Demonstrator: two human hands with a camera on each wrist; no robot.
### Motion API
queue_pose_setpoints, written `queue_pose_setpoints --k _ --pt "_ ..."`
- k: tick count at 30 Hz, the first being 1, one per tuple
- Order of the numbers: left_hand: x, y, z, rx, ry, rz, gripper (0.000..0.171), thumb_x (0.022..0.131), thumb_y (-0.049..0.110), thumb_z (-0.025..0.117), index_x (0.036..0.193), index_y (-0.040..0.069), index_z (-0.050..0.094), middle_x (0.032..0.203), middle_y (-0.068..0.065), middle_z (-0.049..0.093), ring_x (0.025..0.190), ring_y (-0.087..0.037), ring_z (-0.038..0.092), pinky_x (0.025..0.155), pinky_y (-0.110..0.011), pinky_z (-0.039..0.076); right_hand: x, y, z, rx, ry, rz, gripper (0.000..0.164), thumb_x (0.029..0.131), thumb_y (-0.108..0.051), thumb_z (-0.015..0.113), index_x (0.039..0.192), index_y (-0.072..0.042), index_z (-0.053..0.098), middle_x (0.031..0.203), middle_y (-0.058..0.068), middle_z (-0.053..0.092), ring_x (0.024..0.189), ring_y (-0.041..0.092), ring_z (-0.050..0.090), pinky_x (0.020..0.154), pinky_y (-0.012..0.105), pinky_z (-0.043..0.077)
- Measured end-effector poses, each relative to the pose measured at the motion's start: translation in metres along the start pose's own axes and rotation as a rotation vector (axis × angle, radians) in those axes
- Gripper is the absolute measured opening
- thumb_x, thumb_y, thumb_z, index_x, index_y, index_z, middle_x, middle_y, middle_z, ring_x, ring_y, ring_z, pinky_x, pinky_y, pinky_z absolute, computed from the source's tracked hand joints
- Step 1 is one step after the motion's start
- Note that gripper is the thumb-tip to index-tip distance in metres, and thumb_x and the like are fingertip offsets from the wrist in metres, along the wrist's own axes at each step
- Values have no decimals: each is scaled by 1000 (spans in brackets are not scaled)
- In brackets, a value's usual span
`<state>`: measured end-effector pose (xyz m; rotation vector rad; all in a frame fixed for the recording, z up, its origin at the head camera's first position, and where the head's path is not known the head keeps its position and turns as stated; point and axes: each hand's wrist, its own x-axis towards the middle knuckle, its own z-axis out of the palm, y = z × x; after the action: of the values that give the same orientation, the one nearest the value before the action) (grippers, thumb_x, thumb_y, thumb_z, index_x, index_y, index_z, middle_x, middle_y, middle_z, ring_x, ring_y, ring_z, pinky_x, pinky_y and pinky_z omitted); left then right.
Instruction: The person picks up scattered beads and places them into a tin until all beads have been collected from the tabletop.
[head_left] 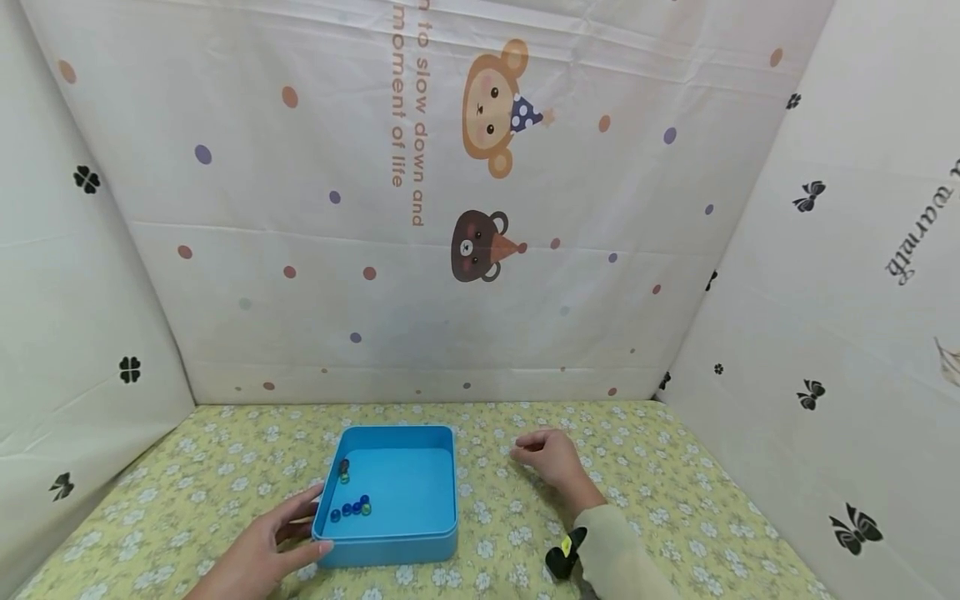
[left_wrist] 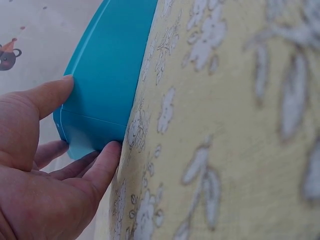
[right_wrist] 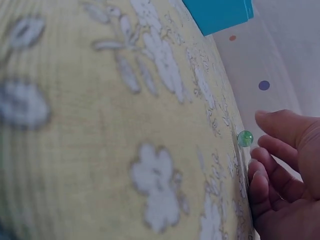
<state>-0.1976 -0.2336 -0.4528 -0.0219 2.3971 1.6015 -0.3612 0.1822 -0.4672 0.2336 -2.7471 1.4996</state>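
Observation:
A square light-blue open box (head_left: 397, 550) stands on the flowered cloth in the head view. My left hand (head_left: 266, 542) grips its near left corner, thumb (left_wrist: 57, 95) on one wall and fingers round the other side. Inside, several dark blue marbles (head_left: 347, 509) and a greenish one (head_left: 366, 509) lie near the front left. A brownish marble and a green-tinted one (head_left: 344, 478) rest by the left wall. To the right of the box is my right hand (head_left: 551, 458), low over the cloth. A clear green marble (right_wrist: 245, 139) sits just beyond its parted thumb and bent fingers.
Yellow flowered cloth (head_left: 675, 517) covers the table. White printed sheets hang behind (head_left: 375, 317) and along both sides. A dark strap with a yellow tag (head_left: 566, 546) is on my right wrist.

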Motion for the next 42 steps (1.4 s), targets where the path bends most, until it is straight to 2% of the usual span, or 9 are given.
queue_pose_setpoints --k 8,15,22,31,42 --pt "1 -1 0 9 -8 7 90 96 34 74 163 1 23 160 -38 26 131 -55 52 103 -46 66 0 -1 3 -64 3 -15 21 90 -16 81 108 -5 79 106 9 75 88 17 70 72 35 70" --pt "1 -1 -2 6 -16 9 91 96 34 74 163 2 21 156 -41 31 130 -56 52 102 -46 66 2 -4 5 -93 28 10 16 88 -18 83 101 -9 80 103 6 75 85 16 69 70 36 69" --pt "1 -4 -2 1 -33 18 92 96 35 73 163 2 20 158 -40 28 132 -56 51 104 -47 65 3 -3 6 -115 39 16 12 89 -17 83 97 -9 80 100 6 74 83 16 68 67 34 68" --pt "3 -3 0 7 0 1 91 95 35 75 162 2 24 160 -38 26 131 -54 52 102 -44 66 0 -8 5 -137 30 17 11 88 -15 83 96 -7 80 104 8 74 86 18 68 64 32 66" --pt "2 0 -1 18 1 0 91 94 34 75 161 -1 25 160 -39 26 129 -54 54 101 -44 67 -2 -10 5 -147 27 16 10 89 -15 82 95 -8 79 101 8 73 83 17 66 61 30 64"
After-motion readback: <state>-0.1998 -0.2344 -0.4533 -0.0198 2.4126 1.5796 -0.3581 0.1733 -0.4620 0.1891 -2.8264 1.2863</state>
